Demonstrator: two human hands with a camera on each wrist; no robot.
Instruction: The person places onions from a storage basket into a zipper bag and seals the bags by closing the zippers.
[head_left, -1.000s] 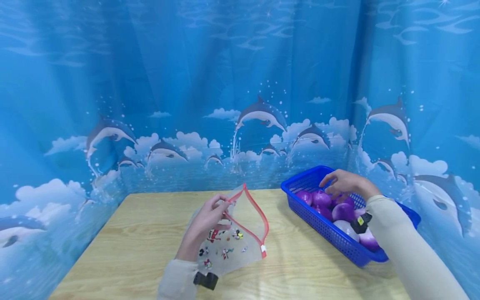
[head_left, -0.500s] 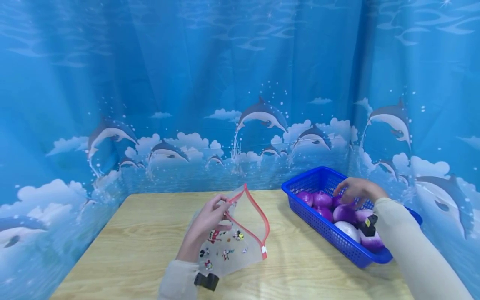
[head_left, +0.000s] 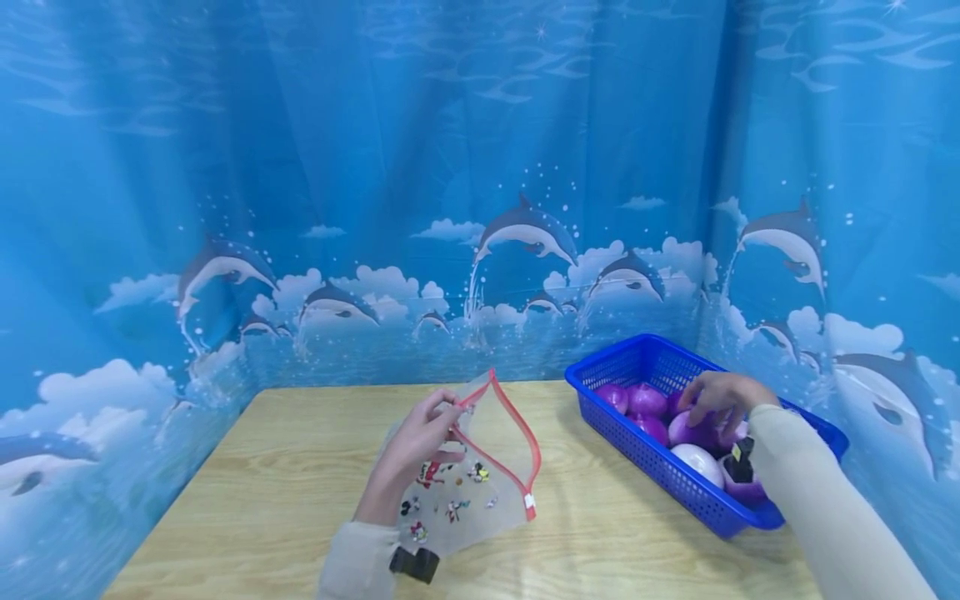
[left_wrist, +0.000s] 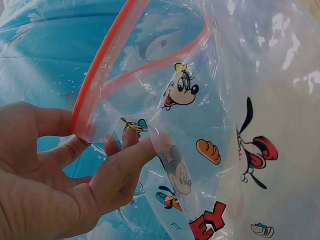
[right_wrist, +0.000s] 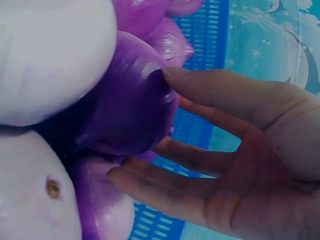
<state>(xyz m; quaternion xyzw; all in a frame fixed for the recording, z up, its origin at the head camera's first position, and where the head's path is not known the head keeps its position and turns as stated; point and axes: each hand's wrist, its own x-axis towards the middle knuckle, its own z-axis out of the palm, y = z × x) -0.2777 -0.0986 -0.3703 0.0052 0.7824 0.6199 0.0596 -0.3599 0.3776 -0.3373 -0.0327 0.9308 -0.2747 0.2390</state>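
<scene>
My left hand pinches the red-edged rim of a clear zip bag over the table. Its mouth gapes toward the right, and cartoon figures are printed on the plastic. In the left wrist view, thumb and fingers hold one corner of the slider bag. On the right, my right hand reaches into a blue basket of onions. A dark purple onion lies between its thumb and curled fingers, still among the others. The fingers' far side is partly hidden behind that onion.
Several other onions crowd the basket, among them a white one near the front and bright purple ones toward the back. The wooden table meets a blue dolphin-print curtain behind and at the sides.
My right hand has moved down and slightly right within the basket, from hovering over the back onions to the dark purple onion, its fingers now around it. The left hand and bag stay put.
</scene>
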